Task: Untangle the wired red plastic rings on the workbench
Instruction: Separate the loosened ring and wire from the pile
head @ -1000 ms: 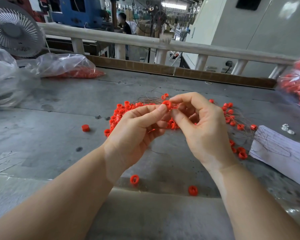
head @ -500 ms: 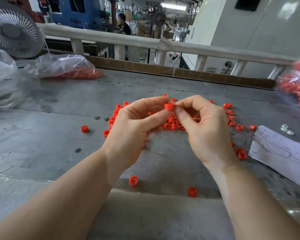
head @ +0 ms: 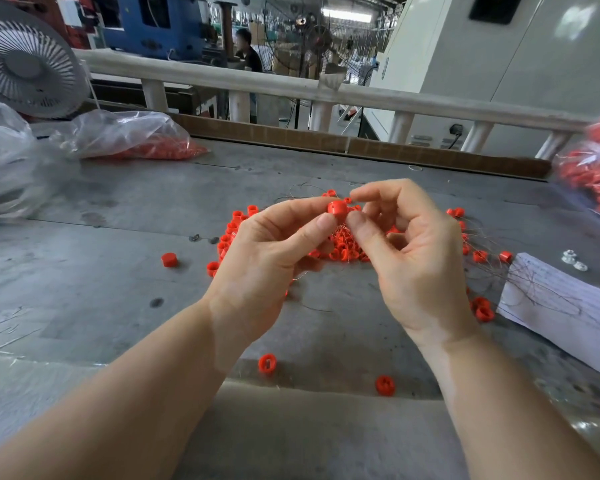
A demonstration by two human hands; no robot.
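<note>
From the head camera, the left hand [head: 267,258] is raised above the grey workbench [head: 118,271] and pinches a single red ring [head: 337,206] between its thumb tip and forefinger, the other fingers curled beneath. The right hand [head: 416,258] sits just beside it, thumb and forefinger half-curled and parted, their tips close to the ring; whether they touch it or hold a fine wire there cannot be told. Directly below and behind the hands lies the tangled cluster of red rings [head: 343,249] strung on thin wires, spread on the bench surface. Loose rings lie apart from it: one [head: 168,260] to the left, two near the front edge [head: 267,363] [head: 385,385], and a pair [head: 482,309] just beside a white sheet of paper [head: 561,306] on the right. A clear plastic bag with red parts [head: 132,136] rests at the far left, near a fan [head: 25,62]; another bag of red parts [head: 593,174] sits at the right edge.
</note>
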